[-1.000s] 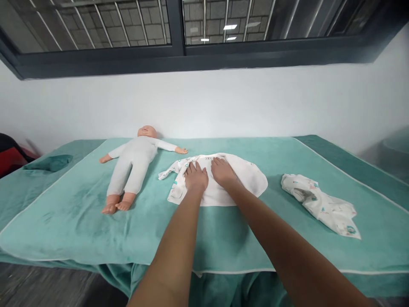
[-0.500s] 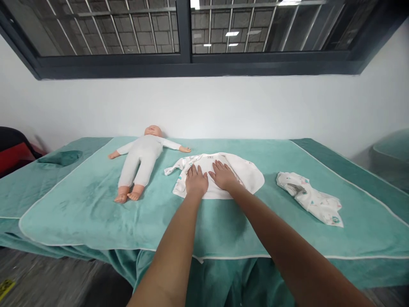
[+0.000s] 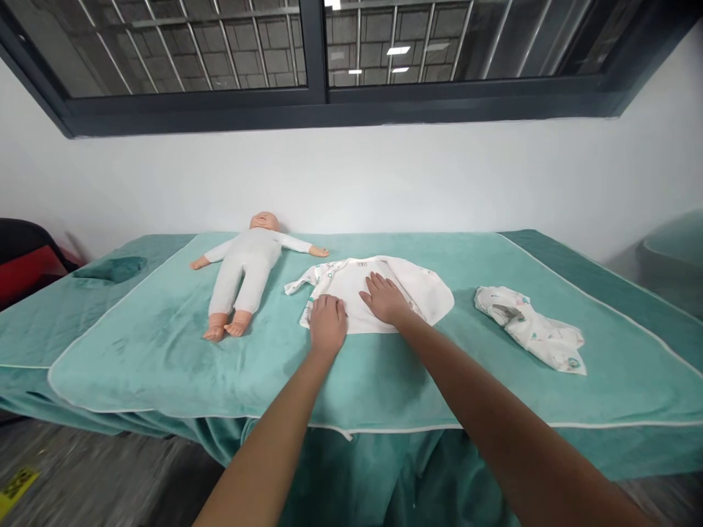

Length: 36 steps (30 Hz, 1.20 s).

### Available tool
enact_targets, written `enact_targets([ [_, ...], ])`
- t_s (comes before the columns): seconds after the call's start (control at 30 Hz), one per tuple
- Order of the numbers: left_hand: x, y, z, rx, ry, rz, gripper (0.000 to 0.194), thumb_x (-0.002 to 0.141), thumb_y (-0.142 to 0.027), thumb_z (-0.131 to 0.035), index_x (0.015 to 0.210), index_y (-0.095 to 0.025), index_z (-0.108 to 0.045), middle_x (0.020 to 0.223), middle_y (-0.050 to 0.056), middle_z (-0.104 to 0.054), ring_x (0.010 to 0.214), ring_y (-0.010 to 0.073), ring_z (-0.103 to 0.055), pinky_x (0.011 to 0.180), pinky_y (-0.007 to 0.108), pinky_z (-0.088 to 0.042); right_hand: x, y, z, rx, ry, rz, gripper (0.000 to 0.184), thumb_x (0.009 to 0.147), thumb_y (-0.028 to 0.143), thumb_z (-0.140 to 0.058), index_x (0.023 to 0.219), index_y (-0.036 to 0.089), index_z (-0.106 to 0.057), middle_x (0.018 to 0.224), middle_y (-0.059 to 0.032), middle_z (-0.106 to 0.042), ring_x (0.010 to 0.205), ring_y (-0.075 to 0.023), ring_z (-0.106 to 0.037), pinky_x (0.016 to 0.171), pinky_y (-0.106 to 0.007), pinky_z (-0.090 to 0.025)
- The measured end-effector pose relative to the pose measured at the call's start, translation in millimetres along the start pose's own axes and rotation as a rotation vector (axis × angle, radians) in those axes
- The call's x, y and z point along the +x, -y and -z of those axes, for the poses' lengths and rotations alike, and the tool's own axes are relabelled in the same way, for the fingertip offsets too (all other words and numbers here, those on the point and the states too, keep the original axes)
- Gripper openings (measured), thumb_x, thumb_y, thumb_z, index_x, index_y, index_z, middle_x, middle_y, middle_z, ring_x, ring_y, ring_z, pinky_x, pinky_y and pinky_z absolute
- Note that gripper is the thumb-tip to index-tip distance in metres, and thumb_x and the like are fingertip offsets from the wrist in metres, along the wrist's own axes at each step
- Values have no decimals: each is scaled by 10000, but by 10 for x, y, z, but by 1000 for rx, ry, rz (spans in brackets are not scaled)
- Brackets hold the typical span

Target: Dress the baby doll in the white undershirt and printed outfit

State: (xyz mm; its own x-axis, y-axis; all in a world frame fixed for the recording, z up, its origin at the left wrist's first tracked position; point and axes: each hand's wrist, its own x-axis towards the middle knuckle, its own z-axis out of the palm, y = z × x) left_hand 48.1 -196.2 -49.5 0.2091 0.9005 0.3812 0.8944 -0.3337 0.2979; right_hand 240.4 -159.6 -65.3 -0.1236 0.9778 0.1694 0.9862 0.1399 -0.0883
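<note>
A white baby shirt (image 3: pixel 356 289) with small coloured prints on its sleeve lies spread open, its inside facing up. My right hand (image 3: pixel 386 298) rests palm down on the middle of it, fingers apart and stretched out. At the shirt's lower left, near the hem, my left hand (image 3: pixel 328 322) lies with its fingers close together over the printed edge; I see no fold of cloth pinched in it. Left of the shirt a baby doll (image 3: pixel 247 262) in a white bodysuit lies on its back, one hand near the sleeve.
A crumpled printed white garment (image 3: pixel 532 329) lies to the right. Everything rests on a green padded cover (image 3: pixel 165 366) with white piping, over a table against a white wall (image 3: pixel 356 183). A barred window (image 3: pixel 318 95) is above. A black and red object (image 3: pixel 33 263) stands at far left.
My left hand has slid down and slightly left across the shirt towards its lower edge. The right hand stays on the shirt's middle. The camera view has shifted a little.
</note>
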Motion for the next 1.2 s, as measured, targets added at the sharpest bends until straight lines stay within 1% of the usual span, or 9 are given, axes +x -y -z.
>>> enact_targets([
  [0.13, -248, 80, 134, 0, -40, -110, 422, 1019, -348, -316, 814, -185, -647, 857, 85, -678, 907, 228, -593, 826, 359, -394, 5, -6, 7, 3, 10, -2, 677, 1018, 478, -217, 1529, 46, -313, 1619, -170, -235, 1513, -276, -183, 1207, -455, -172],
  [0.27, -312, 76, 134, 14, -94, -134, 478, 1014, -366, -355, 673, -185, -638, 709, 69, -670, 775, 207, -598, 729, 340, -349, 2, 0, 27, -1, 14, -15, 672, 1019, 474, -215, 1530, 47, -310, 1618, -169, -238, 1513, -273, -184, 1208, -453, -165],
  [0.5, -303, 71, 123, 49, -143, -34, 511, 1017, -374, -340, 687, -176, -677, 674, 72, -680, 697, 194, -598, 652, 321, -303, -64, 44, 37, -14, -3, 5, 663, 1021, 463, -221, 1518, 39, -335, 1613, -179, -248, 1506, -293, -203, 1202, -476, -186],
  [0.67, -305, 85, 106, -3, -161, 2, 486, 1023, -369, -336, 694, -183, -641, 685, 60, -676, 669, 177, -585, 629, 312, -287, -200, 69, 79, 33, 12, 205, 705, 1018, 500, -192, 1529, 29, -307, 1617, -168, -247, 1508, -269, -208, 1214, -439, -192],
  [0.8, -325, 68, 83, -84, -139, 66, 448, 1014, -380, -357, 686, -197, -601, 670, 40, -654, 630, 165, -558, 605, 303, -282, -104, 99, 115, 94, 57, 290, 698, 1016, 504, -195, 1537, 51, -301, 1621, -150, -250, 1511, -258, -201, 1219, -434, -188],
  [0.93, -289, 126, 120, -247, -213, 91, 327, 998, -361, -384, 851, -203, -629, 799, 48, -673, 752, 184, -597, 688, 297, -395, 192, 246, 88, 133, 61, 243, 663, 1022, 477, -200, 1525, 66, -330, 1609, -154, -283, 1509, -253, -212, 1216, -443, -192],
  [1.07, -50, 402, 238, -260, -325, 171, 334, 954, -353, -443, 1183, -183, -617, 1042, 111, -686, 1011, 258, -595, 924, 390, -438, 392, 395, 45, 168, 19, 234, 661, 1024, 464, -237, 1493, 18, -373, 1586, -185, -324, 1498, -259, -242, 1216, -409, -196],
  [1.13, 124, 584, 288, -247, -257, 295, 451, 940, -356, -460, 1353, -189, -536, 1107, 116, -699, 1056, 286, -597, 959, 433, -432, 417, 409, 26, 217, -7, 229, 637, 1028, 448, -228, 1492, 43, -390, 1583, -156, -346, 1488, -243, -271, 1217, -388, -204],
  [1.2, 290, 745, 300, -237, -151, 347, 557, 935, -382, -479, 1468, -226, -428, 1163, 104, -707, 1117, 301, -596, 984, 463, -423, 425, 387, 8, 268, -22, 188, 601, 1031, 405, -210, 1500, 77, -392, 1574, -122, -375, 1474, -218, -305, 1213, -372, -227],
])
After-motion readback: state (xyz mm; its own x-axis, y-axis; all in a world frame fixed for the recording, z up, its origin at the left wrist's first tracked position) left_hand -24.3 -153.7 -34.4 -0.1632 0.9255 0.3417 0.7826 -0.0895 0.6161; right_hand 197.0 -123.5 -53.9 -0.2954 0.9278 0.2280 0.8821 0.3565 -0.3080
